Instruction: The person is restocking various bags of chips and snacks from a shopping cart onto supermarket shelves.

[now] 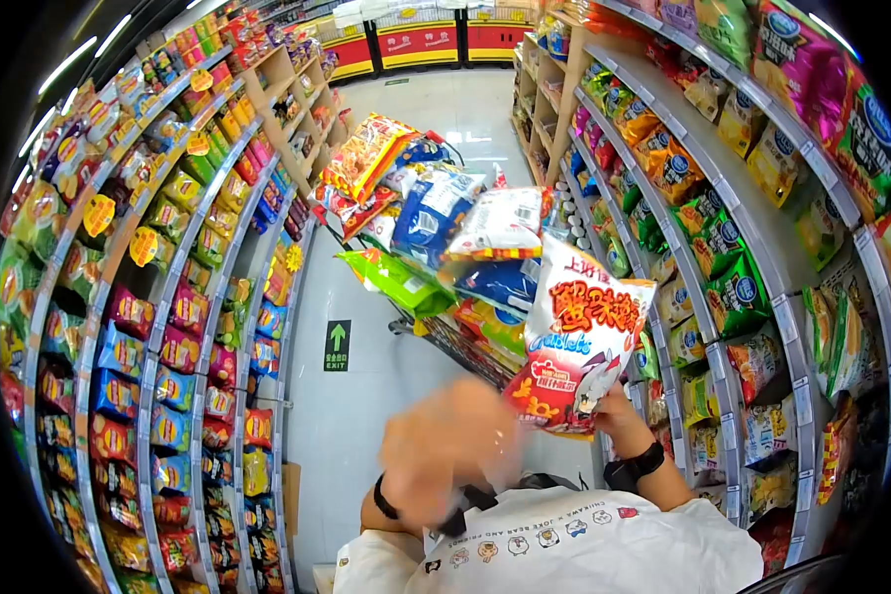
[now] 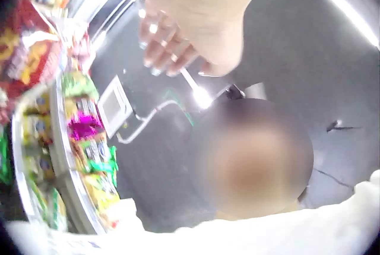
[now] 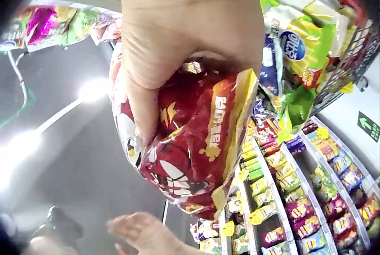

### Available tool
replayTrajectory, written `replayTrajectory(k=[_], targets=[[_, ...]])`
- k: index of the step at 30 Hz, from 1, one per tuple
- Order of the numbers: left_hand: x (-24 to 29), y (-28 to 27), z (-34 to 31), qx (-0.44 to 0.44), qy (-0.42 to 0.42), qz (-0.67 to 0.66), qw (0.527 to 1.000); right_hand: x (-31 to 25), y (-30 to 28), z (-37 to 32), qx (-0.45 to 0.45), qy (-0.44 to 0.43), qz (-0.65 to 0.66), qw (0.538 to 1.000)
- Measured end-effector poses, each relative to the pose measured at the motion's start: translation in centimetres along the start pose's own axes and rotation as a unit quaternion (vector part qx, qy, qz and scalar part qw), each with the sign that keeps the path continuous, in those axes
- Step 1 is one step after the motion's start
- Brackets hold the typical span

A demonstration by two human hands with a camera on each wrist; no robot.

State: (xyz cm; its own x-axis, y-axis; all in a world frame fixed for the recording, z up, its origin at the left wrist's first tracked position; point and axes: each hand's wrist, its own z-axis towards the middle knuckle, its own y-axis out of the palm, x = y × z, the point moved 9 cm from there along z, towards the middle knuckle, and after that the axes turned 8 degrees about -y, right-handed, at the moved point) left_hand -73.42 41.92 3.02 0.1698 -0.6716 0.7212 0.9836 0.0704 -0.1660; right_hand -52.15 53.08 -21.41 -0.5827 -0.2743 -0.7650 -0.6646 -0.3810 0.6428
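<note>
A white and red snack bag stands up in front of the body, its printed front facing the head camera. My right hand grips its lower right corner; in the right wrist view the thumb of that hand presses on the bag's red end. My left hand, blurred, is left of the bag and holds nothing. Its fingers look loosely bent in the left wrist view, and extended at the bottom of the right wrist view. Whether it touches the bag is unclear.
Beyond the hands stands a shopping cart heaped with snack bags, including a blue one and a green one. Snack shelves line the left and right of the aisle. Red bins stand at the far end.
</note>
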Motion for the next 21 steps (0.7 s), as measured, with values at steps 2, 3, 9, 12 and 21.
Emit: replayTrajectory(k=[2,3,9,12,21], targets=[[-4.1,-3.1,3.1,0.034,-0.091,0.057,0.994,-1.3,3.4,3.2,0.015,-0.032,-0.031,0.999],[-6.0,-4.4,3.3,0.042,-0.122,0.089,0.988,-1.3,4.5,4.6,0.022,-0.035,-0.037,0.998],[-14.6,-9.9,3.2,-0.014,-0.252,0.182,0.95,-0.5,10.6,11.9,0.05,-0.081,-0.044,0.994],[-18.0,-11.8,2.6,-0.037,-0.325,0.077,0.942,0.4,12.4,14.6,0.087,-0.095,-0.052,0.99],[-25.7,-18.1,3.1,0.106,-0.323,0.046,0.939,3.2,16.4,23.6,0.08,-0.076,-0.055,0.992]])
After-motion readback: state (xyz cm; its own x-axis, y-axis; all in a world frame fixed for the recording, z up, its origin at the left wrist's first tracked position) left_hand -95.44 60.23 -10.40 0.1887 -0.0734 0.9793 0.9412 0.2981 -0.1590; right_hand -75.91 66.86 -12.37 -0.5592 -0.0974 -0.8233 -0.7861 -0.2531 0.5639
